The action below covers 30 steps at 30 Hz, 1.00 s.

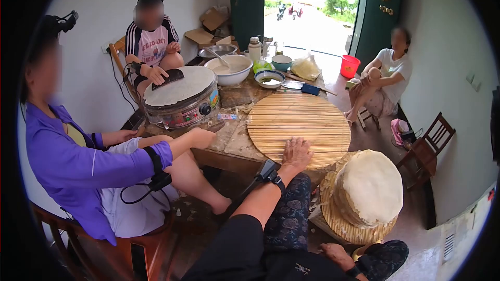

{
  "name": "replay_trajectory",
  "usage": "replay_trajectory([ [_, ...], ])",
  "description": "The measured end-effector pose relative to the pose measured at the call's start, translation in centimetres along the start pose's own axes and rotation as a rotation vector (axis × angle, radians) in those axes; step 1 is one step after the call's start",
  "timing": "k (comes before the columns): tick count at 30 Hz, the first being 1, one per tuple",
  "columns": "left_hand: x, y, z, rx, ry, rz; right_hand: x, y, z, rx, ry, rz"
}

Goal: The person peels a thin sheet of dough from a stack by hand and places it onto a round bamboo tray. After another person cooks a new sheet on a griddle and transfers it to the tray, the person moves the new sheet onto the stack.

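- My left hand (pixel 297 152): flat, fingers spread, palm down on the near rim of the round bamboo mat (pixel 298 127); grasping nothing. A black wrist strap sits just behind it.
- Bamboo mat: a disc of thin parallel slats, pale straw colour, lying on the worn wooden table (pixel 232 140), right of centre.
- My right hand (pixel 337 254): low at the near edge on my patterned trouser leg; fingers partly hidden, so I cannot tell whether it is loose or clenched.
- Pancake stack (pixel 371 186): thin, pale, floppy rounds heaped on a second slatted tray, near right, below table level.
- Round griddle (pixel 180 98): metal drum with knob, smooth pale batter sheet on top; a far person's hand (pixel 156 74) rests a dark flat scraper on it.
- White batter bowl (pixel 228 69): glossy, ladle inside, far centre.
- Person in purple sleeve (pixel 86 161): near left, seated; chair cut off by the frame.
- Small items beyond the bowl: too small to make out.
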<state>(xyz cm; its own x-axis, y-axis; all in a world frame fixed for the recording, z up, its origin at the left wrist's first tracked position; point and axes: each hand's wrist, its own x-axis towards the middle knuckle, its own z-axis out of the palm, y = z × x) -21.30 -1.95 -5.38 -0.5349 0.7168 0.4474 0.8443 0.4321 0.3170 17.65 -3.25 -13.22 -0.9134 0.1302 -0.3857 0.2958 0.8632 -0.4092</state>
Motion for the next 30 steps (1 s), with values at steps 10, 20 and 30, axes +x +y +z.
replay_trajectory([
  [10, 0.0, 0.4, -1.1, -0.021, -0.084, -0.054, -0.5, 0.3, 0.6, 0.079, 0.024, -0.033],
  [20, 0.0, -0.1, 0.1, 0.092, 0.086, 0.114, 0.7, 1.1, 1.2, 0.122, -0.053, -0.012],
  [30, 0.1, 0.8, -1.0, 0.112, -0.004, 0.094, 0.5, 2.8, 2.0, 0.269, 0.056, 0.002],
])
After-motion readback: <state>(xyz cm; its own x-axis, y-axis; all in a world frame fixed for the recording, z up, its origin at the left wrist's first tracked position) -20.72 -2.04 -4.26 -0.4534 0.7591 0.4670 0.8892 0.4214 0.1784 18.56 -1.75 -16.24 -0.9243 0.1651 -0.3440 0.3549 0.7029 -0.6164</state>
